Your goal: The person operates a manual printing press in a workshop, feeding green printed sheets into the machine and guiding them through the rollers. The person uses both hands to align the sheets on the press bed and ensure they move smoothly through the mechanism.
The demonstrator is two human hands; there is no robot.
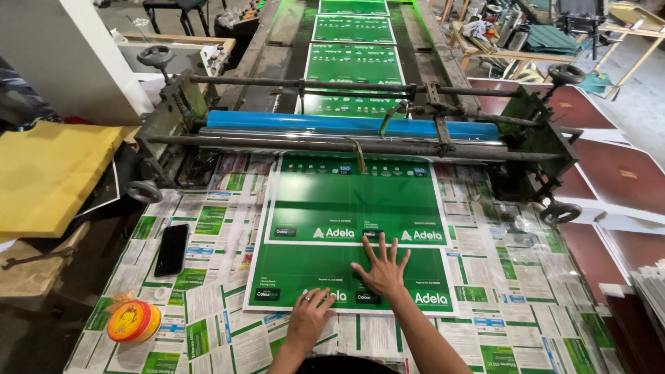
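A green printed sheet [332, 270] with white borders lies on the table, and a second green sheet [357, 197] overlaps it from the machine side. My right hand [382, 269] rests flat on the near sheet, fingers spread. The fingertips of my left hand [308, 318] touch that sheet's near edge; there is a ring on one finger. Neither hand holds anything. Beyond the sheets runs a blue roller [346, 125] of the machine, with more green sheets [353, 66] on its belt.
Printed paper sheets cover the table [485, 277]. A black phone [171, 249] and a round orange tin [134, 322] lie at the left. Yellow board [48, 173] sits far left; dark red cartons [616, 180] are stacked at the right. Handwheels [144, 192] stick out of the machine.
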